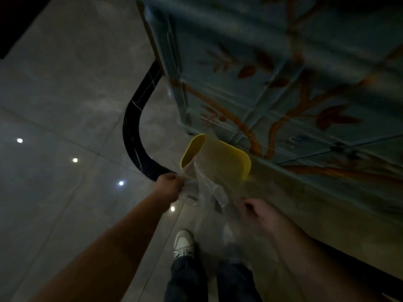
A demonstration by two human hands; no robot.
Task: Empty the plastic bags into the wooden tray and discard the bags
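A: What did the discarding step call for?

B: By judgement, carrying the plastic bag (pixel 209 188) squarely over the mouth of the yellow bin (pixel 218 158) before letting go, since the light film could drift onto the tiled floor (pixel 65 105).

A: How was the bag held?

B: It hung just before the bin, above the floor. The left hand (pixel 170 186) had its grip pinched on one edge; the right hand (pixel 259 212) curled on the other, its grip too blurred to tell. The bag looked clear, crumpled and empty.

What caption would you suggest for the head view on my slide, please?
Both hands, left hand and right hand, hold a clear plastic bag at a yellow bin on the floor.
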